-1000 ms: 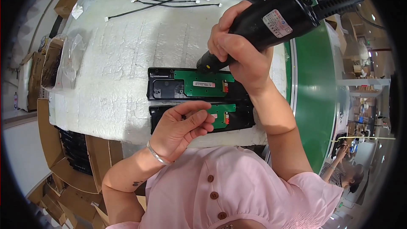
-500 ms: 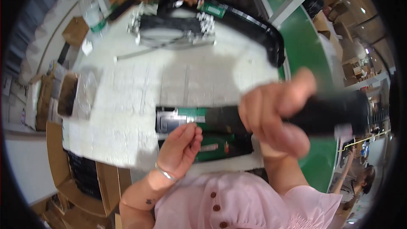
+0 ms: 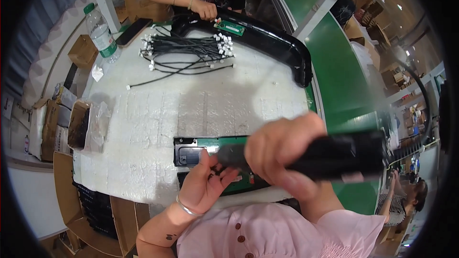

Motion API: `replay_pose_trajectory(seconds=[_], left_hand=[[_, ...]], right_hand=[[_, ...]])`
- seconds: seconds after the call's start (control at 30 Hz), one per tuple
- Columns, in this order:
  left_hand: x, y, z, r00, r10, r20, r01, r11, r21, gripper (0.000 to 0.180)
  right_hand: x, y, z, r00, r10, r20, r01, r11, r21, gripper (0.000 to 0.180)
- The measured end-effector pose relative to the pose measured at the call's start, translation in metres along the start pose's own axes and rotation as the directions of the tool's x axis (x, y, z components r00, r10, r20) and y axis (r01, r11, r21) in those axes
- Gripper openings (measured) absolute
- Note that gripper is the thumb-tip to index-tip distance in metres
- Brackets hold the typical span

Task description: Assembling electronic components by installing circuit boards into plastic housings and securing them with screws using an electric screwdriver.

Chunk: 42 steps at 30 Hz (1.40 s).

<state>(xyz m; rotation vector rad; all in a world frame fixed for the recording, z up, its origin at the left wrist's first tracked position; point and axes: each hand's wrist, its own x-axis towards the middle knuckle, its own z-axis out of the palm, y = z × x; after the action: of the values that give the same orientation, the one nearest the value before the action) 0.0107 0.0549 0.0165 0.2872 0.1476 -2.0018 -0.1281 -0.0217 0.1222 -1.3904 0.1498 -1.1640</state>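
Observation:
My right hand [image 3: 282, 155] grips a black electric screwdriver [image 3: 339, 157], held nearly level and blurred, its tip pointing left toward my left hand. My left hand [image 3: 208, 184] is cupped palm up at the near table edge, fingers touching small parts I cannot make out. Under both hands lie two black trays with green circuit boards [image 3: 191, 150], side by side on the white foam mat [image 3: 158, 119].
Across the table another person's hands [image 3: 205, 9] work on a long black curved housing [image 3: 267, 38]. A bundle of black cables with white plugs [image 3: 191, 50] lies nearby. A water bottle [image 3: 103, 31] stands at far left. A green conveyor [image 3: 344, 81] runs along the right. Cardboard boxes [image 3: 83, 210] sit below left.
The screwdriver swung from upright over the boards to nearly level, lifted off them. My head tilted up, bringing the far person and cables into view. My left hand turned palm up.

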Motion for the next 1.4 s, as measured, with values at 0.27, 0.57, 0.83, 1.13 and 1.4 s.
replay_pose_trajectory(seconds=[0.27, 0.57, 0.83, 1.13, 1.4], left_hand=[[-0.014, -0.005, 0.004, 0.987, -0.039, -0.154, 0.079, 0.961, 0.266, 0.031], [-0.020, -0.003, -0.010, 0.969, 0.010, -0.247, 0.063, 0.956, 0.287, 0.021], [-0.022, -0.002, -0.022, 0.984, 0.100, -0.144, -0.044, 0.936, 0.348, 0.022], [-0.022, 0.007, -0.024, 0.983, 0.156, -0.096, -0.120, 0.944, 0.306, 0.020], [-0.020, 0.003, -0.015, 0.954, 0.227, -0.196, -0.179, 0.956, 0.234, 0.015]], right_hand=[[0.037, 0.057, -0.009, 0.990, 0.139, 0.028, -0.135, 0.983, -0.124, 0.025], [0.035, 0.081, 0.000, 0.975, 0.217, 0.039, -0.209, 0.965, -0.159, 0.023], [0.035, 0.084, 0.003, 0.973, 0.231, 0.024, -0.229, 0.972, -0.061, 0.014], [0.036, 0.097, 0.007, 0.974, 0.157, 0.161, -0.129, 0.976, -0.176, 0.017], [0.035, 0.048, 0.008, 0.993, 0.106, 0.060, -0.094, 0.980, -0.177, 0.020]])
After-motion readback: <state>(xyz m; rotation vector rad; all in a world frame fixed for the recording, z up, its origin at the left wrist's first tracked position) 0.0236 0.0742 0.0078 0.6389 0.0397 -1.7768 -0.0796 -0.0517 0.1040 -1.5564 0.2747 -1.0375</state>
